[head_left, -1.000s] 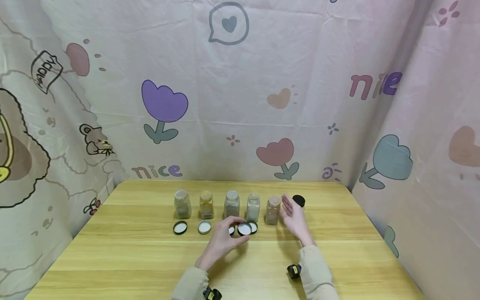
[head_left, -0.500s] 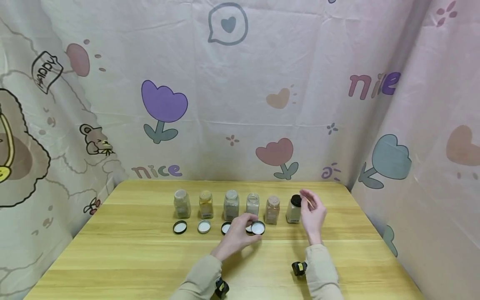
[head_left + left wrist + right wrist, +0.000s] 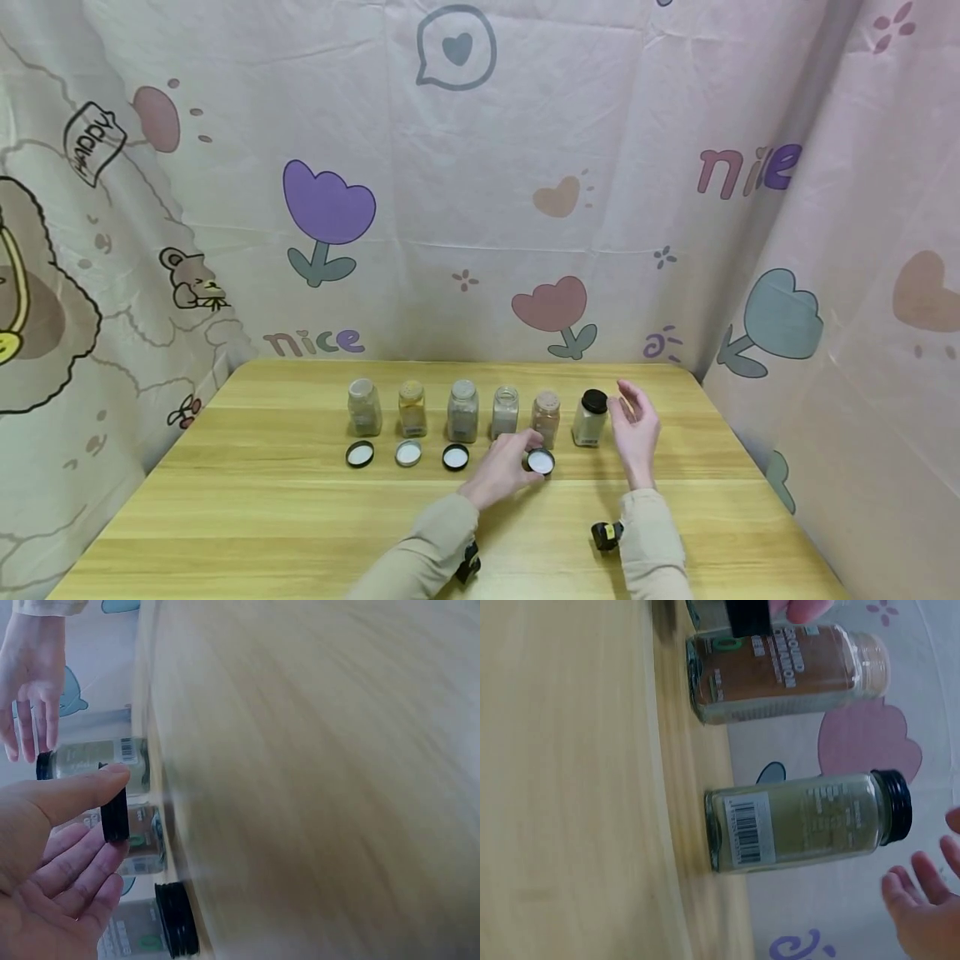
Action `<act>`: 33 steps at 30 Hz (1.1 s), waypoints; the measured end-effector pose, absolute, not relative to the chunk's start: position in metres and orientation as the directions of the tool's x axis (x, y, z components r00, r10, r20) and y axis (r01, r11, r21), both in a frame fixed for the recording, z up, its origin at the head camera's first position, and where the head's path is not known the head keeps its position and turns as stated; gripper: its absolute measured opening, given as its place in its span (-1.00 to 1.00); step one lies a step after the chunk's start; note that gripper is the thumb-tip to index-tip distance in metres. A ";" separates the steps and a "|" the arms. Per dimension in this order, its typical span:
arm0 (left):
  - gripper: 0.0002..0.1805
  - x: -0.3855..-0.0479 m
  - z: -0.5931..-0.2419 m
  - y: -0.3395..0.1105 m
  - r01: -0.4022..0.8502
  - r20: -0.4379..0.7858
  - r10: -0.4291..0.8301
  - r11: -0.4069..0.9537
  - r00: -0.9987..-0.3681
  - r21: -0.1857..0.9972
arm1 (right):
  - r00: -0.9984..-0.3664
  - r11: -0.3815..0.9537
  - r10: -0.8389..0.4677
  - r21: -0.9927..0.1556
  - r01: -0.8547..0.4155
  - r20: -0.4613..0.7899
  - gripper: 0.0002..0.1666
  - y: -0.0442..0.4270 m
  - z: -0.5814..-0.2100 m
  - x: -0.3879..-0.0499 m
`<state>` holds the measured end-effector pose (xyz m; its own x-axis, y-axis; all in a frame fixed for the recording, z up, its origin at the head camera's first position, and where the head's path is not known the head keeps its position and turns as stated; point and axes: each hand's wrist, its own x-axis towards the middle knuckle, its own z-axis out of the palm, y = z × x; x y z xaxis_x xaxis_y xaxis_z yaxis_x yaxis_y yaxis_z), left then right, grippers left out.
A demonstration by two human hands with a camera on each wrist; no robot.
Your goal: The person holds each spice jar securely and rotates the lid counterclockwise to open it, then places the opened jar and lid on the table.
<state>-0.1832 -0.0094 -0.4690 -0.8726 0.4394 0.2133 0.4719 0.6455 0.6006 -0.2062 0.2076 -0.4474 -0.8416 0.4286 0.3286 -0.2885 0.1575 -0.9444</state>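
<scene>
My left hand [image 3: 501, 471] pinches a black jar lid [image 3: 540, 462], its white lining showing, between thumb and fingers. The lid is over the table in front of the ground cinnamon jar [image 3: 546, 421], which has no black lid on. In the left wrist view the held lid [image 3: 115, 814] is edge-on. My right hand [image 3: 636, 427] is just right of the black-capped spice jar [image 3: 590, 419], fingers loosely bent and holding nothing. In the right wrist view a small gap separates its fingertips [image 3: 896, 885] from the black cap [image 3: 895, 808]. Both jars stand upright.
Left of the cinnamon jar stand several lidless spice jars, among them a yellow one [image 3: 412, 410] and a grey one [image 3: 462, 412]. Lids lie lining-up before them, including a black one [image 3: 360, 454]. Another black lid [image 3: 176, 920] shows below my left hand. A patterned curtain [image 3: 450, 208] hangs behind.
My left hand has carried the lid to the right, to in front of the cinnamon jar. My right hand has moved from beside that jar to the right side of the black-capped one.
</scene>
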 end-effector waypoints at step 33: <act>-0.37 -0.184 -0.478 0.003 0.437 0.210 0.393 0.674 -0.895 0.596 | -0.972 0.072 0.194 -0.990 -0.119 0.131 -0.26 0.217 -0.454 -0.207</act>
<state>-0.1837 0.0026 -0.4778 -0.8949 0.3935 0.2105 0.4366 0.6743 0.5955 -0.2068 0.2173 -0.4538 -0.9722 0.1945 0.1307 -0.1187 0.0724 -0.9903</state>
